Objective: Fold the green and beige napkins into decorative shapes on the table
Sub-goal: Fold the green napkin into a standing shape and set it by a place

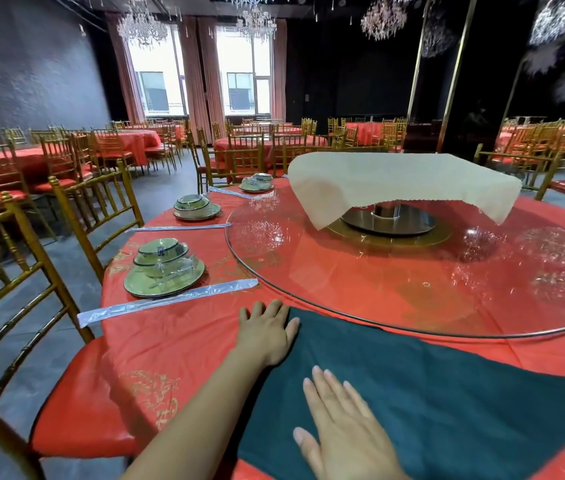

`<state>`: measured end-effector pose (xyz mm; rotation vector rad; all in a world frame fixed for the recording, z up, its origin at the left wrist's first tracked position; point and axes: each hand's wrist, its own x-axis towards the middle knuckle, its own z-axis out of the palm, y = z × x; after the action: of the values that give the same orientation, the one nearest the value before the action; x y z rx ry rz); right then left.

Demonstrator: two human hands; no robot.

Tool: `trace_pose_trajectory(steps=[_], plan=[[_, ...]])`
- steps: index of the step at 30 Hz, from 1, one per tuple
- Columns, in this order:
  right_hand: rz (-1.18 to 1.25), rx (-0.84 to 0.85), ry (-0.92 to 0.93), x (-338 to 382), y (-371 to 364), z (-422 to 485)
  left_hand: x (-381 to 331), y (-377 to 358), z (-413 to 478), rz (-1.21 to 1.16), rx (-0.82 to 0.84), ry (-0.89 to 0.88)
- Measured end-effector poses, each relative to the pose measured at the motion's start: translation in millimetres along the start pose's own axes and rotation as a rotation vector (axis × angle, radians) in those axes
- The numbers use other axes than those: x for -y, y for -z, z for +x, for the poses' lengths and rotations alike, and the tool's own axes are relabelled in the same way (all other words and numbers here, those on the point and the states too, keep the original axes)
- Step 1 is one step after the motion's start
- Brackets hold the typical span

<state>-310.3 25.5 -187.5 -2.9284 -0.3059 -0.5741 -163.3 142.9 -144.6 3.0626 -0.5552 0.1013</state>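
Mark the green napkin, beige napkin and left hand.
green napkin (447, 403), head view, flat middle of the cloth
beige napkin (395, 174), head view, its draped top
left hand (267, 336), head view, back of the hand

Crystal chandeliers (142, 26) hang at eleven o'clock above two bright windows (243, 71); gold chairs (76, 410) ring red-clothed tables (139, 143) on a grey floor (160, 188).

Napkin (447, 410) before turntable (309, 268) — dishes (164, 271) left
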Motion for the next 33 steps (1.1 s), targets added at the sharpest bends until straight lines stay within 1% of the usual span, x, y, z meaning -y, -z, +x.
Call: trace_pose_trajectory(steps=[3,5,6,8,10,12,14,16,18,19,22,26,31,32,33], plan=[[-0.013,-0.016,-0.025,0,-1,0,1,-1,-1,-0.052,0.021,0.034],[-0.008,0.001,-0.038,0,-1,-1,4,1,-3,-0.083,-0.003,0.018],[-0.007,0.02,-0.039,1,1,0,5,2,-5,-0.092,-0.032,-0.022],[-0.013,0.056,-0.039,4,5,0,4,5,-12,-0.099,-0.067,-0.162],[-0.032,0.127,-0.047,7,11,0,1,6,-21,-0.096,-0.02,-0.265],[-0.036,0.235,-0.065,8,14,-2,0,3,-25,-0.092,0.066,-0.251],[-0.046,0.28,-0.077,9,28,-2,0,0,-26,-0.107,0.108,-0.207],[-0.041,0.211,-0.008,7,34,3,0,0,-28,-0.102,0.112,-0.192],[-0.062,0.293,0.062,5,51,9,-1,1,-29,-0.09,0.117,-0.189],[-0.033,0.328,0.039,5,53,13,-2,1,-29,-0.086,0.124,-0.19],[0.01,0.322,-0.016,-3,42,30,-1,2,-29,-0.076,0.135,-0.189],[0.052,0.392,0.0,-7,30,38,-1,2,-30,-0.066,0.131,-0.182],[0.023,0.384,0.026,-6,39,14,-3,1,-28,-0.069,0.139,-0.168],[0.022,0.337,0.032,-6,42,7,-3,1,-28,-0.071,0.137,-0.168],[-0.054,0.313,0.055,-8,46,0,-3,1,-28,-0.072,0.136,-0.168]])
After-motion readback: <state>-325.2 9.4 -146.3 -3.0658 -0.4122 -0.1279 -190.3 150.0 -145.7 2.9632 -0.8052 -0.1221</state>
